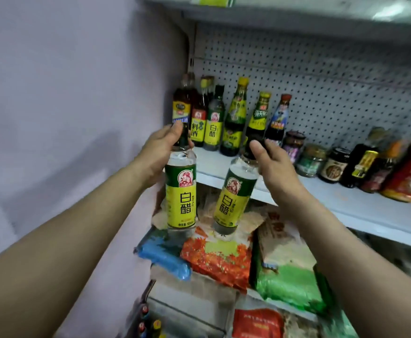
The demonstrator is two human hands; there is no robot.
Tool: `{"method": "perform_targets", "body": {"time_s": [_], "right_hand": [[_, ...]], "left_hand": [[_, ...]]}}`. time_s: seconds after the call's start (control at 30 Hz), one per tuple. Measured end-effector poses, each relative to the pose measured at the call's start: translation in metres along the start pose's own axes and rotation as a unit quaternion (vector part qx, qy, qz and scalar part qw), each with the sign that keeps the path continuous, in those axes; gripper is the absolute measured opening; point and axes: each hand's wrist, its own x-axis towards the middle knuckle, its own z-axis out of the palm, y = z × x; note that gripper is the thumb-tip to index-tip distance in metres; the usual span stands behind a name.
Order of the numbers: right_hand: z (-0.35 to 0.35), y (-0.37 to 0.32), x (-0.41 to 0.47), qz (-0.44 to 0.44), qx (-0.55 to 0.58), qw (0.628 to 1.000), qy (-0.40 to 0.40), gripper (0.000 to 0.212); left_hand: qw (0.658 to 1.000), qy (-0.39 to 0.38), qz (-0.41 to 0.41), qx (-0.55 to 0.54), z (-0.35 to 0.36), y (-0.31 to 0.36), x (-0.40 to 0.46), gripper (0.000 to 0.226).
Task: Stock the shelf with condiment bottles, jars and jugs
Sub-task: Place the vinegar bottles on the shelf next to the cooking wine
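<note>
Two bare forearms are reaching toward the white shelf [333, 201], each hand carrying a clear bottle by its dark cap.

Below the shelf, packaged bags are lying, among them an orange bag [220, 258] and a green bag [289, 279]. On the shelf, against its pegboard back, a row of bottles [236, 115] is standing, with dark jars [314, 159] further right. In front of the shelf's left end, the left hand [161, 148] is gripping the cap of the left vinegar bottle [180, 196], which is hanging upright. Just right of it, the right hand [272, 159] is pinching the cap of the right vinegar bottle [232, 201], which is tilting with its base swung left, below the shelf edge.
</note>
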Motion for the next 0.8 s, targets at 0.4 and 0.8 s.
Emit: {"method": "perform_targets", "body": {"time_s": [0.4, 0.8], "right_hand": [[-0.023, -0.029, 0.12, -0.008, -0.012, 0.994, 0.105, 0.017], [-0.023, 0.016, 0.155, 0.047, -0.026, 0.986, 0.155, 0.032]], "left_hand": [[0.996, -0.083, 0.029, -0.023, 0.006, 0.031, 0.135, 0.031], [0.981, -0.188, 0.034, 0.018, 0.031, -0.024, 0.242, 0.029]]}}
